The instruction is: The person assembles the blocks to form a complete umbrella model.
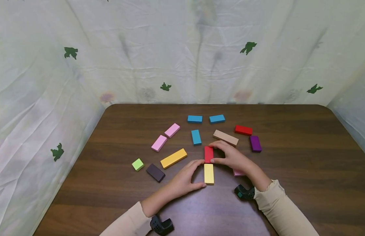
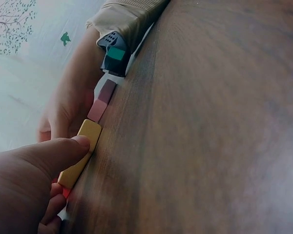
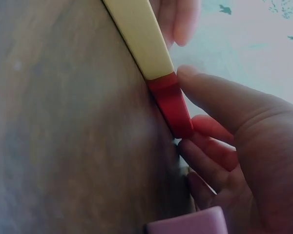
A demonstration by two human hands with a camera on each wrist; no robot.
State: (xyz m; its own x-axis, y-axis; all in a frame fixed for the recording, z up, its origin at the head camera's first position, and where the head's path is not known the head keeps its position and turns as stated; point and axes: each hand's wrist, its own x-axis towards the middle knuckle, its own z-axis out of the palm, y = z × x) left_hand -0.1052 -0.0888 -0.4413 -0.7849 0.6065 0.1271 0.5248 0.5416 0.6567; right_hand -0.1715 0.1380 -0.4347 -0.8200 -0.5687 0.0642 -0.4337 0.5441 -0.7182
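A yellow block [image 1: 209, 174] and a red block [image 1: 209, 154] lie end to end on the table, their short ends touching. My left hand [image 1: 185, 178] holds the yellow block, thumb at its near end and fingertips by the joint with the red one. From the right, my right hand [image 1: 233, 156] pinches the red block, with the thumb by its near right corner and a finger at its far end. The right wrist view shows the thumb against the red block [image 3: 172, 105] too. Partly hidden beneath the right wrist is a pink block [image 1: 239, 173].
Around the hands lie two pink blocks [image 1: 165, 137], an orange-yellow block [image 1: 173, 158], a green cube [image 1: 137, 165] and a dark block [image 1: 155, 173]. Farther back are several blue blocks [image 1: 196, 137], a beige block [image 1: 226, 137], another red block [image 1: 243, 130] and a purple block [image 1: 255, 144].
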